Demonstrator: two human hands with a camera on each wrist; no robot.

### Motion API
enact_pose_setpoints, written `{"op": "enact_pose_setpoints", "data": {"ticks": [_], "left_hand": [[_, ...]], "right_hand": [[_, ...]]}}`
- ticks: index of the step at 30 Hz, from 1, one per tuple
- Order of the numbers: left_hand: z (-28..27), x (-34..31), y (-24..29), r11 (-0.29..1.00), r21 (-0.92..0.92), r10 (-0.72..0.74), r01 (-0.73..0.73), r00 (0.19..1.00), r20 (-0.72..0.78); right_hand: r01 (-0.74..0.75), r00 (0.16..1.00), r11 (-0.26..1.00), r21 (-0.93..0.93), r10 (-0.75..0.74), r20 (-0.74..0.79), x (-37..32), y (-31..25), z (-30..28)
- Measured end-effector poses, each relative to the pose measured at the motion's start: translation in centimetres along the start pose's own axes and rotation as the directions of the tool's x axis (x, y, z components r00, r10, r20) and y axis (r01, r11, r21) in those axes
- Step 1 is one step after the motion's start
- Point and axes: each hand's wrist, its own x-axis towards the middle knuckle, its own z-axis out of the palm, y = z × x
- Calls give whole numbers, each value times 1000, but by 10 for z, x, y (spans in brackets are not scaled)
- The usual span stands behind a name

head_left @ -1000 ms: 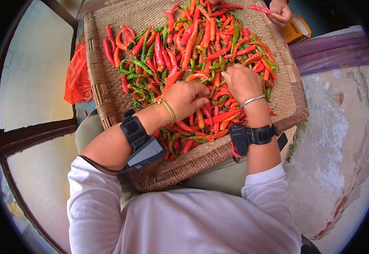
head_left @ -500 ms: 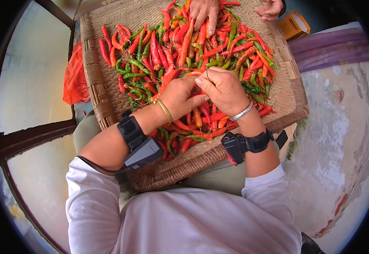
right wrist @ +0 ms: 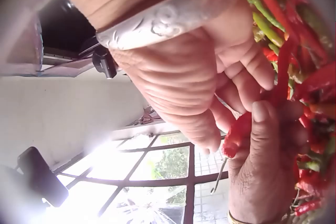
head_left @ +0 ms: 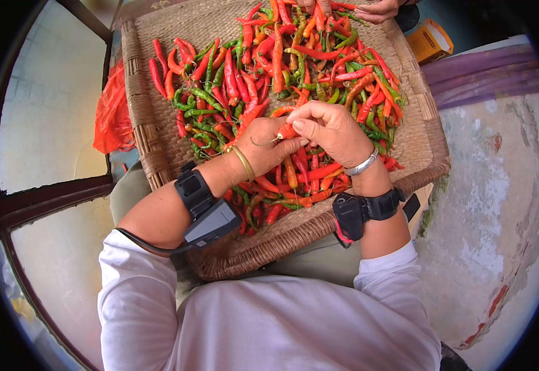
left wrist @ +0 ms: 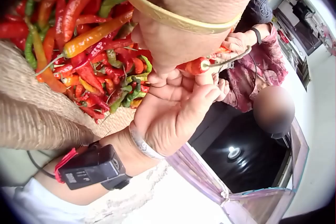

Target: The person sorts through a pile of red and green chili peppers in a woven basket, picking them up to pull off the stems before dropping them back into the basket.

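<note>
A red chili pepper (head_left: 286,132) with a thin curved stem is held between the two hands, above a pile of chilies. My left hand (head_left: 263,145) grips it, with its thumb lying along the pepper in the right wrist view. From the other side, my right hand (head_left: 337,133) pinches it close to the stem end, thumb and forefinger bent around it. In the left wrist view the pepper's stem end (left wrist: 197,66) pokes out beyond the fingers, while the rest is hidden. Red, orange and green chilies (head_left: 235,80) lie all around beneath both hands.
The chilies lie in a shallow woven tray (head_left: 158,37) with a thick rim across the person's lap. Another person's hand (head_left: 378,10) is at the tray's far edge. An orange plastic bag (head_left: 113,111) hangs left; a yellow box (head_left: 430,42) stands far right.
My right hand has come left from the pile to meet the left hand, and a red chili with its stem now shows between them. The other person's hands have shifted over the far edge.
</note>
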Motion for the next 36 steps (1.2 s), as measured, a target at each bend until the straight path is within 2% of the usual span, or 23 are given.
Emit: {"op": "enact_pose_setpoints", "data": {"ticks": [1,3,5,7,9,10,11,12,13,14,15,16,19,20,21,22,23,25,27,28,31,33,36], "left_hand": [[-1,-1,0,1000,1,0,0,1000,-1],[-3,-2,-2,992,87,-95,88,992,83],[1,-5,-13,994,97,-49,42,997,66],[-1,-1,-3,994,107,-1,-5,999,52],[-5,3,12,959,78,-280,271,950,137],[-5,3,10,959,78,-279,271,950,138],[-5,3,6,958,-22,-284,287,955,80],[-5,3,2,948,-123,-294,294,956,23],[-5,4,-1,949,-122,-292,292,956,21],[-5,6,-4,928,-201,-322,313,946,-15],[-5,7,-4,902,-280,-356,329,933,-49],[-5,7,-2,889,-308,-372,339,927,-53],[-5,6,1,887,-320,-362,333,931,-35],[-5,6,1,892,-289,-363,347,932,-2],[-5,6,1,898,-251,-368,363,930,28],[-4,5,0,909,-224,-353,352,935,40],[-1,4,-6,916,-186,-357,354,934,21],[1,3,-5,936,-158,-319,314,948,-3],[2,4,-4,953,-99,-289,287,957,-6],[4,3,-8,968,-38,-251,250,968,-25],[3,4,-5,960,-67,-276,273,960,-47],[1,4,-3,958,-35,-286,285,957,-38],[2,4,-6,962,8,-272,272,962,-28]], "right_hand": [[130,991,986,-103,-127,35,0,-1,2],[112,993,977,-179,-105,51,-2,-7,2],[102,994,907,-408,-84,63,-2,-9,4],[133,991,898,-420,-125,47,0,-2,2],[5,993,891,-454,-57,-102,2,-1,-4],[-47,990,885,-463,-21,-140,2,-10,-9],[-39,978,861,-508,-71,-195,4,-9,-16],[-69,970,917,-392,-30,-242,7,-11,-24],[-94,959,958,-271,15,-282,9,-13,-31],[53,948,998,45,-36,-316,11,-11,-40],[205,930,914,350,-71,-361,13,-11,-45],[379,891,807,452,-187,-413,16,-11,-46],[355,898,826,438,-170,-406,15,-10,-54],[263,924,894,362,-125,-361,13,-7,-58],[268,926,888,374,-131,-354,10,-6,-61],[58,953,998,-1,-56,-298,8,-4,-61],[-130,961,915,-382,22,-274,8,-3,-59],[-117,973,629,-768,-84,-217,4,-1,-47],[-9,971,458,-889,-209,-117,4,16,-46],[-10,971,437,-899,-211,-114,6,17,-43],[-30,983,414,-910,-153,-102,9,13,-36],[-30,999,385,-922,-28,-45,10,21,-35],[-42,998,347,-937,-32,-57,12,23,-33]]}}
